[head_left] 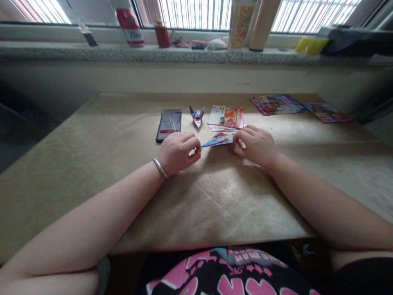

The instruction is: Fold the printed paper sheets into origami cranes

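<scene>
A colourful printed sheet of folded paper, narrowing to a blue point on its left, is held just over the table between both hands. My left hand, with a silver bangle at the wrist, is closed in a pinch at that pointed tip. At the paper's other end, my right hand pinches it between thumb and fingers, which hide that corner. Just beyond the paper lie several printed cards or sheets, red and white. A small folded paper crane stands left of them. Beside my left hand is a phone with its screen lit.
Two stacks of printed cards, one nearer and one farther right, lie at the table's back right. A tan cover spreads over the table. On the windowsill stand a red can, bottles and a yellow item.
</scene>
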A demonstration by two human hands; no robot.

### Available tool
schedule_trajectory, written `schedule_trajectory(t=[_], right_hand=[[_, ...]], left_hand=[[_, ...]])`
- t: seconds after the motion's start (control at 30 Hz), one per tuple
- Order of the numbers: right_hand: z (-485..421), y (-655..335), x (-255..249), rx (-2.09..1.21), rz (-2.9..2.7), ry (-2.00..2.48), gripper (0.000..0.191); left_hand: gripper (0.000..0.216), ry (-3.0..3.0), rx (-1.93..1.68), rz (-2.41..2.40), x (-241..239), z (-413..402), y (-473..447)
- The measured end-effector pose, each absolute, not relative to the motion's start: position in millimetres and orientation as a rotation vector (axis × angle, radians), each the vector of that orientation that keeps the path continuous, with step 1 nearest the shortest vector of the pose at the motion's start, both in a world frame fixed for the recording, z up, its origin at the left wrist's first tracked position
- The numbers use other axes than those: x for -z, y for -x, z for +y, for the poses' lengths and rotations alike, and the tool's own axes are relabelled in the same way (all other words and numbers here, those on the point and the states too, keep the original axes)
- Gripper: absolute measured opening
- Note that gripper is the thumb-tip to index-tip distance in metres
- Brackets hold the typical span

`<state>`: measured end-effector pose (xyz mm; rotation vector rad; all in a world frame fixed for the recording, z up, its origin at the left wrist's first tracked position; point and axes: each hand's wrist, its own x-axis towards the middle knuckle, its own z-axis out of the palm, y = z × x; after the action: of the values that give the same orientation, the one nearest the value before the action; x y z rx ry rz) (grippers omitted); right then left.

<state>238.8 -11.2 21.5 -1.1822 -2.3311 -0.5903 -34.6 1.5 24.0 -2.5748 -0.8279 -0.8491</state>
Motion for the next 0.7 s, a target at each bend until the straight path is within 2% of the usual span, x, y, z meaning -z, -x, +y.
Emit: schedule_trajectory(t=[0.7], right_hand=[[1, -263, -18, 0.439, -2.328, 1.347, 0.011]], left_hand=[[0.018, 2.53, 0.697, -0.474, -28, 2, 41]])
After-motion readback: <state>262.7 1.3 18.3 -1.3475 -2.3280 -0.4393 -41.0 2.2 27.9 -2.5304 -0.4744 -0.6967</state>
